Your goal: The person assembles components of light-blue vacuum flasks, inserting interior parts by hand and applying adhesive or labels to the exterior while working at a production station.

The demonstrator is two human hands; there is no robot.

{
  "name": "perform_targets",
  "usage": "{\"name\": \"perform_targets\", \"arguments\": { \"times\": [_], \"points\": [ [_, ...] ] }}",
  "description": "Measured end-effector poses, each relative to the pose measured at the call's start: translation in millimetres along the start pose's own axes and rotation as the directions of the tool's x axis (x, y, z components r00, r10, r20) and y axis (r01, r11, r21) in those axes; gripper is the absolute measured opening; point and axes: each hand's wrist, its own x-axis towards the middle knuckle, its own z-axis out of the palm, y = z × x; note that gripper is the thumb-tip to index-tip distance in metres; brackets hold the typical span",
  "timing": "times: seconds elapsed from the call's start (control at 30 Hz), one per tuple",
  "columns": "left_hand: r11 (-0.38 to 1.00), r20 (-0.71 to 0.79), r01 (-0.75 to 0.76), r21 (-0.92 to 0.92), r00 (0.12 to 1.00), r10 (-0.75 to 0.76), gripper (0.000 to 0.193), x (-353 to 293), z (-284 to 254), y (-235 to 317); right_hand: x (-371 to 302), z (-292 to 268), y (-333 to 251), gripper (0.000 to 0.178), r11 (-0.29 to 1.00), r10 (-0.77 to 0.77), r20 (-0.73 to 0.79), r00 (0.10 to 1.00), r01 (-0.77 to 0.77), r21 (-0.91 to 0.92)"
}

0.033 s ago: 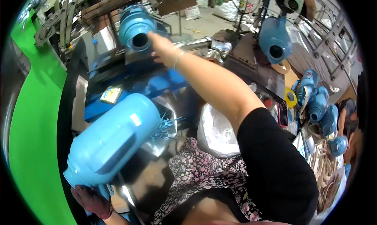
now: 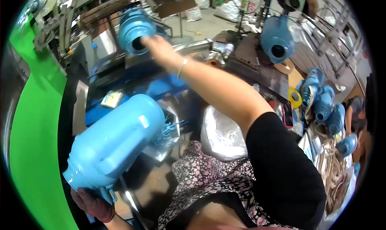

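Observation:
A large light-blue plastic jug (image 2: pixel 114 139) lies slanted at the left, its open neck toward the lower left. My left hand (image 2: pixel 93 206), in a dark red glove, grips it at the neck beside the small handle; the jug partly hides the fingers. My right arm stretches far forward. The bare right hand (image 2: pixel 160 52) is at the mouth of a second blue jug (image 2: pixel 136 27), which sits on a machine with its opening facing me. Its fingertips overlap the rim's right side, smeared by motion. Whether they pinch the rim cannot be made out.
A bright green panel (image 2: pixel 36 141) runs along the left. A yellow-and-white packet (image 2: pixel 111 99) lies on the blue surface. A white bag (image 2: pixel 221 137) stands before me. Another blue jug (image 2: pixel 277 39) hangs on a machine at right; several more jugs (image 2: pixel 323 103) lie beyond, near another person (image 2: pixel 354 113).
My right hand has moved slightly left, so its fingers now overlap the far jug's mouth. The left hand stays on the near jug's neck. The whole view has shifted a little.

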Motion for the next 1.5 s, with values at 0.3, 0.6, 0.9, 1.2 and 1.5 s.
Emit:
{"name": "perform_targets", "arguments": {
  "times": [0.3,0.6,0.9,1.2,1.5],
  "points": [
    [0.758,0.409,-0.143,-0.636,0.77,0.489,0.034,-20.3,164.7,193.7,-234.4,-116.2,-50.8,0.097,0.455,-0.807,0.232,0.542,0.823,-0.339],
    [0.727,0.774,0.263,-0.634,0.217,0.595,0.027,-118.8,273.4,410.9,-630.1,-323.5,55.8,0.08,0.899,0.326,-0.706,0.628,0.025,0.437],
    [0.862,0.878,0.171,-0.477,0.117,0.463,0.028,-166.3,382.8,426.9,-645.0,-280.3,67.4,0.083,0.78,0.311,-0.715,0.626,0.261,0.568],
    [0.923,0.907,0.101,-0.37,0.254,0.336,0.029,-78.1,191.4,287.5,-532.8,-341.4,79.0,0.059,0.789,0.303,-0.629,0.716,0.181,0.587],
    [0.966,0.95,0.034,-0.257,0.193,0.246,0.032,-42.1,84.5,261.2,-223.8,-203.4,37.2,0.044,0.466,0.228,-0.395,0.89,0.257,0.847]
  ]
}}
